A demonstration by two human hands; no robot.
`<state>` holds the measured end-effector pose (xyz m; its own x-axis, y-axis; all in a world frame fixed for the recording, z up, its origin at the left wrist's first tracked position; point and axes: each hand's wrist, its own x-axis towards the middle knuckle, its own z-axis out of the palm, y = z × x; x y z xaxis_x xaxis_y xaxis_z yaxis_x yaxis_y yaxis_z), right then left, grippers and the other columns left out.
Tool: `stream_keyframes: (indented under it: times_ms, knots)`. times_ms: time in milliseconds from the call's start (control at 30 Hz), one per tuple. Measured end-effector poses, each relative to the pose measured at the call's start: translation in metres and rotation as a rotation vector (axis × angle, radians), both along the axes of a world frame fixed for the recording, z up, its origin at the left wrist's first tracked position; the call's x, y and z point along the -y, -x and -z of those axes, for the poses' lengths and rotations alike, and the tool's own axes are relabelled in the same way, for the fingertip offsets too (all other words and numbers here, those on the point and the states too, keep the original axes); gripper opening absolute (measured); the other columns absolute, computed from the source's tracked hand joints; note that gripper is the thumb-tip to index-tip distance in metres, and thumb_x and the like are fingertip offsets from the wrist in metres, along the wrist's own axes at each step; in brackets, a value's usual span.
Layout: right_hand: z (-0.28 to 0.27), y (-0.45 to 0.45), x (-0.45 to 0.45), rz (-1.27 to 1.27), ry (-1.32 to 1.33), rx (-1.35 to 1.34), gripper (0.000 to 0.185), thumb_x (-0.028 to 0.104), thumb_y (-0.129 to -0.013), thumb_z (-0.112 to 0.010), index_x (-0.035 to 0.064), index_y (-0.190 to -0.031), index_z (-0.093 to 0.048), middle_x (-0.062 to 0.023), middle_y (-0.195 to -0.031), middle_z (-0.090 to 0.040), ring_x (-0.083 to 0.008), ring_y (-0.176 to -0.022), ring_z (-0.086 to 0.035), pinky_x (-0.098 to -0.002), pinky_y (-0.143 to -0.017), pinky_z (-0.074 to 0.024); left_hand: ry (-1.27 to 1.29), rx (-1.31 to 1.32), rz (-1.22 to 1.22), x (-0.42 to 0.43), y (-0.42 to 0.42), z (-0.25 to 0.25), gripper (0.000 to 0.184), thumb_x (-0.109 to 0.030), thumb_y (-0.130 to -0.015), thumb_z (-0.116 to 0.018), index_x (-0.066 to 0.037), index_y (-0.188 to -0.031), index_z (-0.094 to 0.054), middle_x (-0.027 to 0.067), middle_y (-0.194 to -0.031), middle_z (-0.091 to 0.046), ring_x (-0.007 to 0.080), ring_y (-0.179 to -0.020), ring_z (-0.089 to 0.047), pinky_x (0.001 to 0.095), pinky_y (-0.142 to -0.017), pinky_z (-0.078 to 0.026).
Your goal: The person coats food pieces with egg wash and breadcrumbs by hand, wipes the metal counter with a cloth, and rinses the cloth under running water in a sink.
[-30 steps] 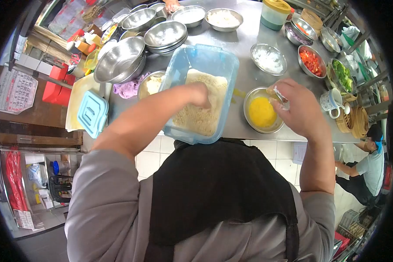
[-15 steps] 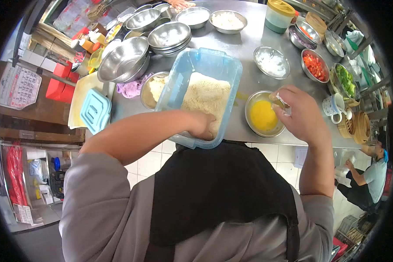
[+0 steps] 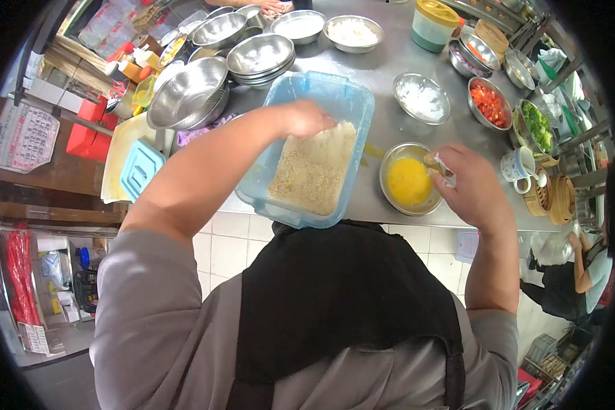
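Observation:
A translucent blue plastic tub (image 3: 357, 174) holding pale breadcrumbs (image 3: 307, 181) stands at the table's front edge. My left hand (image 3: 311, 119) reaches across it to the far part of the crumbs, where its fingertips are hidden. Just right of the tub, a steel bowl (image 3: 391, 152) contains beaten yellow egg (image 3: 408, 182). Over that bowl's right rim is my right hand (image 3: 473, 186), curled loosely, thumb and forefinger apart, with white powder or paste on the fingers. Farther back lies a bowl of white flour-like powder (image 3: 422, 98).
Stacked steel bowls (image 3: 260, 55) and a colander (image 3: 188, 92) crowd the back left. Bowls of diced red pieces (image 3: 488, 104) and green vegetables (image 3: 536, 126), a mug (image 3: 517, 166) and bamboo steamers (image 3: 560, 198) line the right. Another person's hand (image 3: 273, 8) is at the far edge; someone (image 3: 588, 273) stands right.
My left hand has moved from the near end of the tub to its far part, uncovering the near crumbs. My right hand stays by the egg bowl, slightly lower.

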<state>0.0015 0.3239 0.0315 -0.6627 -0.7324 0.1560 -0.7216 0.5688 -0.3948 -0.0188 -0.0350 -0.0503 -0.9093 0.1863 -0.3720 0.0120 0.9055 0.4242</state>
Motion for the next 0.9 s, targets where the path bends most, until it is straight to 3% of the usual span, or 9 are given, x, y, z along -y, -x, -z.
stream_keyframes:
  times_ms: [33,133,233,367,467,667,733,800,900]
  knots:
    - [0.000,0.000,-0.001,0.005,-0.005,-0.001,0.019,0.017,-0.086,-0.067,0.0035,-0.098,-0.064,-0.0153,-0.097,-0.063,-0.0393,-0.089,-0.061,-0.0468,-0.076,-0.0497,0.093,-0.080,0.150,0.003,0.004,-0.002,0.050,-0.037,-0.098,-0.050,0.001,-0.126,-0.064,0.0168,-0.105,-0.072,0.0294,-0.080,-0.070,0.0431,-0.072,-0.056]
    - [0.000,-0.002,-0.005,0.032,-0.014,-0.006,0.019,0.018,-0.086,-0.067,0.0039,-0.099,-0.064,-0.0152,-0.097,-0.064,-0.0393,-0.089,-0.062,-0.0468,-0.076,-0.0499,-0.133,0.349,-0.409,-0.016,0.013,-0.019,0.039,-0.033,-0.095,-0.054,-0.004,-0.113,-0.071,0.0110,-0.096,-0.074,0.0304,-0.070,-0.070,0.0417,-0.063,-0.054]
    - [0.002,-0.002,-0.006,0.053,-0.005,0.018,0.019,0.018,-0.087,-0.067,0.0043,-0.100,-0.065,-0.0152,-0.098,-0.065,-0.0392,-0.090,-0.062,-0.0463,-0.077,-0.0502,-0.099,0.314,0.061,-0.021,0.015,0.055,0.028,-0.027,-0.089,-0.058,-0.005,-0.091,-0.074,0.0107,-0.086,-0.074,0.0294,-0.073,-0.070,0.0402,-0.063,-0.054]
    - [0.006,-0.005,-0.008,0.092,-0.006,0.075,0.019,0.017,-0.087,-0.067,0.0048,-0.101,-0.066,-0.0151,-0.100,-0.066,-0.0390,-0.091,-0.062,-0.0455,-0.077,-0.0506,0.550,0.266,0.890,-0.047,0.030,0.084,0.025,-0.020,-0.088,-0.055,-0.003,-0.081,-0.071,0.0128,-0.078,-0.071,0.0236,-0.071,-0.070,0.0386,-0.060,-0.054]
    - [0.002,-0.007,-0.012,0.108,0.033,0.094,0.019,0.016,-0.086,-0.068,0.0050,-0.101,-0.066,-0.0150,-0.101,-0.066,-0.0389,-0.092,-0.063,-0.0453,-0.078,-0.0508,-0.031,0.373,-0.126,-0.036,0.029,0.015,0.025,-0.021,-0.091,-0.056,0.000,-0.093,-0.071,0.0153,-0.089,-0.072,0.0293,-0.072,-0.070,0.0403,-0.065,-0.055]
    - [0.008,-0.003,-0.012,0.089,-0.025,0.052,0.019,0.015,-0.086,-0.068,0.0037,-0.101,-0.065,-0.0153,-0.101,-0.066,-0.0393,-0.092,-0.063,-0.0459,-0.080,-0.0507,0.466,0.015,0.548,-0.029,0.043,0.114,0.029,-0.019,-0.092,-0.047,0.000,-0.093,-0.069,0.0162,-0.088,-0.069,0.0256,-0.075,-0.068,0.0388,-0.066,-0.054]
    - [0.007,-0.005,-0.012,0.080,-0.044,0.063,0.020,0.016,-0.086,-0.068,0.0039,-0.102,-0.065,-0.0154,-0.102,-0.066,-0.0390,-0.093,-0.063,-0.0458,-0.080,-0.0507,0.400,0.083,0.465,-0.035,0.039,0.094,0.028,-0.019,-0.091,-0.048,0.000,-0.093,-0.068,0.0153,-0.086,-0.068,0.0246,-0.074,-0.066,0.0388,-0.065,-0.052]
    - [0.005,-0.005,-0.012,0.079,-0.029,0.087,0.021,0.016,-0.086,-0.068,0.0040,-0.103,-0.066,-0.0156,-0.102,-0.066,-0.0388,-0.093,-0.063,-0.0457,-0.081,-0.0508,-0.041,0.342,-0.077,-0.039,0.020,0.000,0.027,-0.019,-0.090,-0.050,0.000,-0.093,-0.068,0.0141,-0.083,-0.067,0.0243,-0.072,-0.064,0.0390,-0.065,-0.050]
    - [0.004,-0.007,-0.013,0.101,0.003,0.117,0.022,0.017,-0.086,-0.068,0.0041,-0.104,-0.066,-0.0158,-0.102,-0.066,-0.0388,-0.093,-0.063,-0.0454,-0.081,-0.0509,-0.140,0.307,-0.128,-0.022,0.019,0.028,0.027,-0.020,-0.092,-0.048,-0.001,-0.092,-0.068,0.0126,-0.081,-0.066,0.0238,-0.070,-0.064,0.0380,-0.062,-0.050]
